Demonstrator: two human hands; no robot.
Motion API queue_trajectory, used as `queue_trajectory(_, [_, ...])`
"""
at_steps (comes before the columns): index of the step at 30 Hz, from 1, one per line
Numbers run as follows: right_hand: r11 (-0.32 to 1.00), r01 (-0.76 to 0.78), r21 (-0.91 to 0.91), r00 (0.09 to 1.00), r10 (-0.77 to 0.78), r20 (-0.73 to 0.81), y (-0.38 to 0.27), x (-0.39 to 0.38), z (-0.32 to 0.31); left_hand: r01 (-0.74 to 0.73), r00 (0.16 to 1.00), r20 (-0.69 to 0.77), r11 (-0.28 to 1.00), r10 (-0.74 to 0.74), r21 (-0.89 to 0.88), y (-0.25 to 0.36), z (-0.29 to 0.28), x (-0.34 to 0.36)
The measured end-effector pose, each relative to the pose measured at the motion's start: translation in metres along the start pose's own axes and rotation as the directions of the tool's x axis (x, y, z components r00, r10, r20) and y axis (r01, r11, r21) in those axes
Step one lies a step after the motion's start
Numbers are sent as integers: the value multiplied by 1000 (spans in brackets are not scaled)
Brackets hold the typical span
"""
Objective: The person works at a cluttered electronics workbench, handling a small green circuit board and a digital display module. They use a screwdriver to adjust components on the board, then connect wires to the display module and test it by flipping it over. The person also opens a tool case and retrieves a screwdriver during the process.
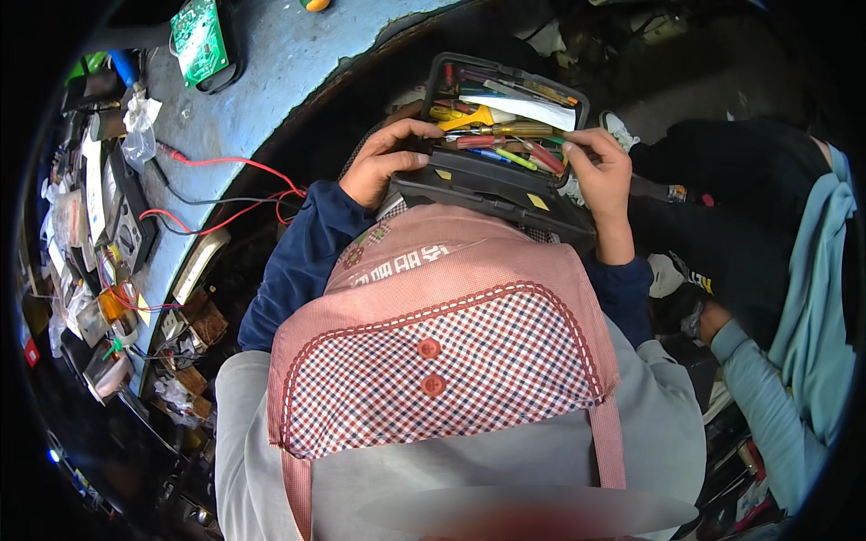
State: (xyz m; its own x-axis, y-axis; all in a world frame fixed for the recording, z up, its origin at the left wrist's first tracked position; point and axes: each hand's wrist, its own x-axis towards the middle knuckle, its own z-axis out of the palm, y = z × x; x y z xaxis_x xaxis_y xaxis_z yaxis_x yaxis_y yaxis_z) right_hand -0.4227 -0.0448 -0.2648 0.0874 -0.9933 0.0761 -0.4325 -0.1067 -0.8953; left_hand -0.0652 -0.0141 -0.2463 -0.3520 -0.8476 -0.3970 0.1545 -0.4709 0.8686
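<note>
An open black toolbox point(469, 185) rests on my lap above my pink apron, full of screwdrivers, pens, a yellow-handled tool point(471, 117) and a white slip point(528, 111). My left hand point(388, 158) grips the box's left side, thumb and fingers curled over its edge. At the right end my right hand point(600, 171) has its fingers bent round the rim, close to a green-handled item; whether it also pinches that item is unclear.
A blue workbench point(271, 63) curves along the upper left with a circuit board point(200, 43), meter point(133, 225), red and black leads and clutter. At right a co-worker's arm point(758, 397) and dark-clad leg are close by. Assorted parts lie below the bench's edge.
</note>
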Motion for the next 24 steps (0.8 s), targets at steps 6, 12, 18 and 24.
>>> queue_trajectory(6, [905, 273, -326, 958, -227, 172, -22, 20, 9, -17, 999, -28, 999, 18, 41, -4, -2, 0])
queue_trajectory(12, [894, 275, -353, 960, -235, 153, -26, 18, 12, -16, 998, -53, 997, 20, 76, -2, -2, 0])
queue_trajectory(18, [925, 197, -325, 959, -112, 261, -27, 9, 10, -35, 999, -36, 993, 40, 113, -1, -2, 3])
queue_trajectory(24, [853, 339, -396, 814, -55, 579, -22, 12, 24, -37, 999, -20, 989, 40, 145, -4, -4, 5])
